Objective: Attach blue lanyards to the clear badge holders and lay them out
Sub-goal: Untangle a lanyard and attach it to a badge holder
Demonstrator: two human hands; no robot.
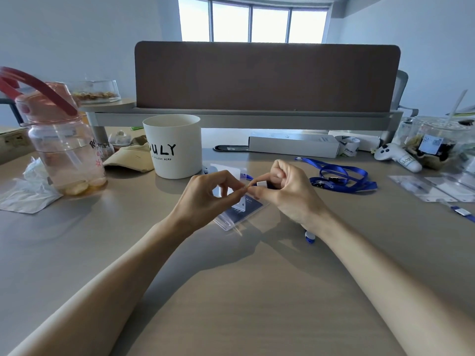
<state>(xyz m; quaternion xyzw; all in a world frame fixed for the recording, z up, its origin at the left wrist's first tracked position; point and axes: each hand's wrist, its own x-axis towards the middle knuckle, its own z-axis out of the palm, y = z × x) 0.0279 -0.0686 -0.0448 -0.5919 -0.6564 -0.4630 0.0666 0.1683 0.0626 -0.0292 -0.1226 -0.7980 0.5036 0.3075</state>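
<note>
Thumb and forefinger of the left hand [208, 191] pinch the top edge of the clear badge holder [231, 217], mid-desk. The right hand [285, 191], fingers curled, pinches the lanyard's white clip [262, 183] just beside it. The holder looks light, floppy and slick, so it is best gripped by its slotted top. A spare blue lanyard [341, 177] lies to the right.

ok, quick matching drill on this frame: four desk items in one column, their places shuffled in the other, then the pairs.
1 white cup
2 pink water bottle
3 loose blue lanyard
4 clear badge holder

A just beyond the left hand
B right of the right hand
C far left of the desk
D between both hands

Pairs: 1-A, 2-C, 3-B, 4-D
</note>
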